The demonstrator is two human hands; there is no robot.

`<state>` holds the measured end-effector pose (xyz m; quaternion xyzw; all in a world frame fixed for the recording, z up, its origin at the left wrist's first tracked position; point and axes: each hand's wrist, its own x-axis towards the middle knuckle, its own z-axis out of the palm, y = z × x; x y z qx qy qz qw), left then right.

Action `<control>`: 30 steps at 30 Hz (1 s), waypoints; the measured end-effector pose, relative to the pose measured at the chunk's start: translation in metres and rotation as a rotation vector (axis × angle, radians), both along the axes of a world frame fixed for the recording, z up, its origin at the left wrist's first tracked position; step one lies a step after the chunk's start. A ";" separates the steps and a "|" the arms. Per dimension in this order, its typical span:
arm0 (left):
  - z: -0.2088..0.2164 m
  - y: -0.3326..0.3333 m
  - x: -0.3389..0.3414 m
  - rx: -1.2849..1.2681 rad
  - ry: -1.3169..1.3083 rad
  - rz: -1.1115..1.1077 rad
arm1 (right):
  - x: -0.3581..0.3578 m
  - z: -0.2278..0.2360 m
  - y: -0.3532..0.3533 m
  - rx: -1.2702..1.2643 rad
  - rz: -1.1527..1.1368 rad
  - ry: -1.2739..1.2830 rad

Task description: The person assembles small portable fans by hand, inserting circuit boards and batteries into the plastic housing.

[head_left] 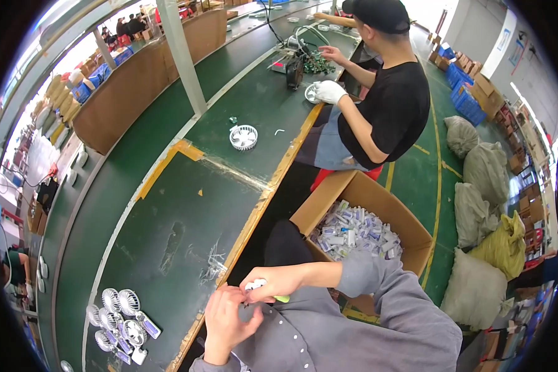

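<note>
My right hand (280,280) is closed round a small white part (255,284), most of it hidden by the fingers. A bright green piece (282,298) sticks out below the same hand. My left hand (224,317) meets it at the fingertips, its fingers bent; whatever they pinch is too small and covered to make out. Both hands are over my lap, beside the taped table edge. On the table to the left lies a cluster of small white handheld fans (129,302), several with purple-and-white battery packs (150,327) at their handles.
An open cardboard box (409,229) full of purple-and-white battery packs stands at my right. A round white fan head (243,137) lies farther up the green table (167,204). Beyond, a co-worker (387,93) in a white glove handles another fan. Sacks (477,285) line the right side.
</note>
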<state>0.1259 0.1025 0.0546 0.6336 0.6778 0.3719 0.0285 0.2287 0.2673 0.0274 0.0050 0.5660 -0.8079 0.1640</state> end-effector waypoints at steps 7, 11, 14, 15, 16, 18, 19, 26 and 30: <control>0.003 0.000 0.011 -0.083 -0.077 0.116 | 0.009 -0.016 -0.013 -0.184 -0.099 -0.079; -0.012 -0.009 0.012 -0.235 -0.644 0.130 | 0.013 -0.010 -0.020 -0.211 -0.177 -0.070; -0.032 -0.013 0.009 -0.187 -0.779 0.111 | 0.015 -0.003 -0.021 -0.259 -0.252 -0.061; -0.035 -0.014 0.009 -0.179 -0.830 0.105 | 0.015 -0.003 -0.023 -0.254 -0.279 -0.060; -0.036 -0.016 0.008 -0.203 -0.821 0.105 | 0.015 -0.002 -0.024 -0.250 -0.305 -0.058; -0.032 -0.017 0.008 -0.189 -0.904 0.104 | 0.016 -0.004 -0.023 -0.263 -0.298 -0.048; -0.030 -0.017 0.008 -0.180 -0.993 0.104 | 0.016 -0.004 -0.024 -0.306 -0.312 -0.074; -0.018 -0.007 0.019 0.134 -0.159 0.232 | 0.015 -0.013 -0.038 -0.349 -0.411 -0.064; -0.016 -0.004 0.021 0.175 -0.183 0.243 | 0.014 -0.012 -0.043 -0.256 -0.439 -0.046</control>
